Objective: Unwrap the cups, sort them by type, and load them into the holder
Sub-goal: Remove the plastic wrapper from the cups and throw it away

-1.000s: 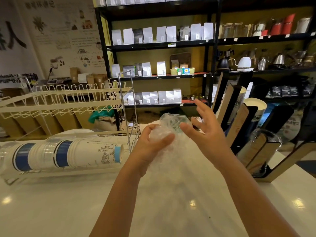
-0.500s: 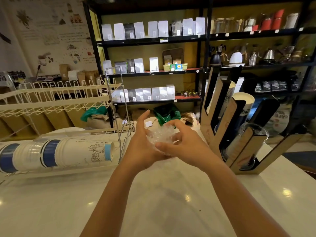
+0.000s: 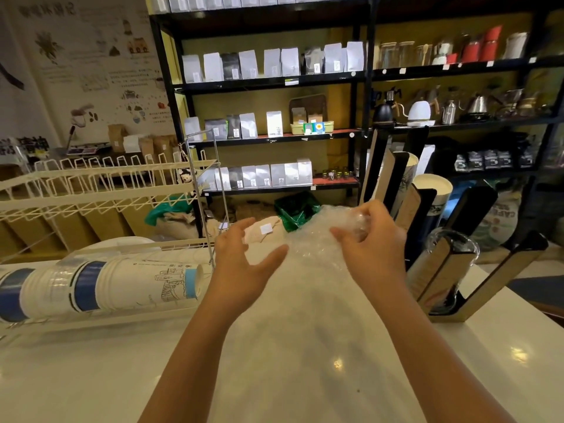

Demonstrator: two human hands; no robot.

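Note:
A clear plastic wrapper (image 3: 317, 239) is bunched at its top in my right hand (image 3: 372, 242) and hangs down loosely over the white counter. My left hand (image 3: 241, 264) is just left of it, fingers spread, holding nothing. A wrapped sleeve of white paper cups with blue bands (image 3: 100, 288) lies on its side in the white wire rack (image 3: 91, 184) at the left. The wood-and-black slotted cup holder (image 3: 439, 264) stands at the right, with white paper cups (image 3: 433, 190) and clear plastic cups (image 3: 454, 248) in its slots.
The white counter (image 3: 91, 377) runs under both arms. Black shelving (image 3: 274, 83) with coffee bags and kettles fills the back. Green bags (image 3: 296, 209) and sacks lie on the floor behind the counter.
The wrapper, balled small between both hands half a second ago, now hangs out long. My left hand has let go and opened; my right hand moved right holding it.

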